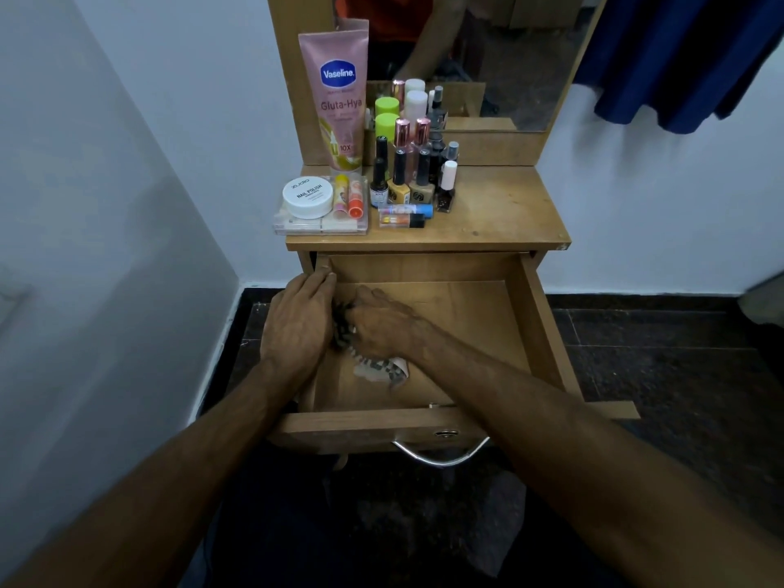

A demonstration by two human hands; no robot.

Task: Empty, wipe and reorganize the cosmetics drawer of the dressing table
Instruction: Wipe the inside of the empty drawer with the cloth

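Drawer wipe, cloth at left wall.
Left hand [297, 320] lies flat-fingered on the drawer [532, 328] left rim, grip holding nothing; checkered cloth [373, 367] just right of it, trailing toward the front; right hand [377, 322] grip curled onto the cloth, nearer. Unwiped floor lies rightward. Cosmetics [399, 180] stand on the worktop [500, 210].

the wooden dressing table [500, 214] carries a pink lotion tube [337, 99], a white jar [307, 196] on a clear case [320, 224], and clustered nail polish bottles [407, 180].
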